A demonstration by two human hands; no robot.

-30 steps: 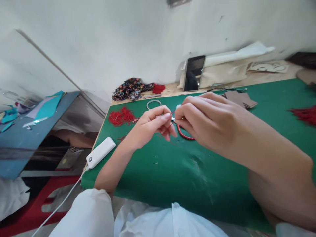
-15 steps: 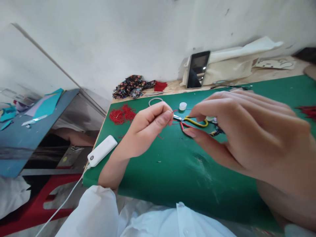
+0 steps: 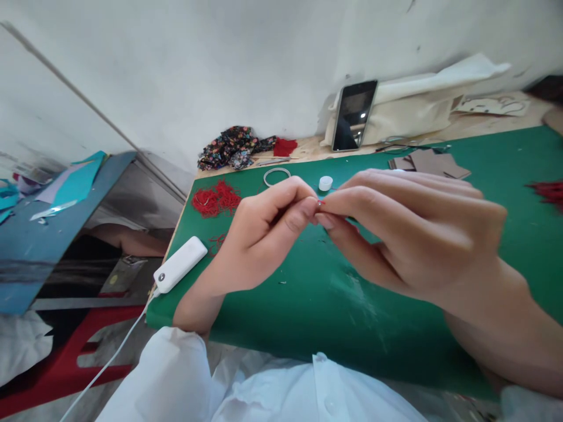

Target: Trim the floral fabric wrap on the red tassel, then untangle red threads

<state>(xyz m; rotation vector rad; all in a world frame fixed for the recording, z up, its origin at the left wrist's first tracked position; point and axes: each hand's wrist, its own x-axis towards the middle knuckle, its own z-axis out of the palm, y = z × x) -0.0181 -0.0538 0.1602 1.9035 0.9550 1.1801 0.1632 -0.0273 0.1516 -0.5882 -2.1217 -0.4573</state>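
Observation:
My left hand (image 3: 264,231) and my right hand (image 3: 404,234) meet fingertip to fingertip above the green mat (image 3: 334,305). Between the pinched fingers shows a tiny bit of red thread (image 3: 320,203); both hands pinch it. The rest of the thread is hidden by my fingers. A heap of red thread scraps (image 3: 215,198) lies on the mat to the left of my left hand. A white bottle cap (image 3: 325,183) and a thin metal ring (image 3: 277,176) lie just beyond the hands.
A white power bank (image 3: 180,272) with its cable lies at the mat's left front corner. A phone (image 3: 354,115) leans on folded cream cloth (image 3: 422,111) at the wall. Patterned fabric (image 3: 233,147), brown card pieces (image 3: 428,163) and more red thread (image 3: 548,190) lie around.
My right hand let go of the small scissors and came back to my left hand. Its fingertips now pinch the thread together with the left. The scissors are hidden behind my right hand.

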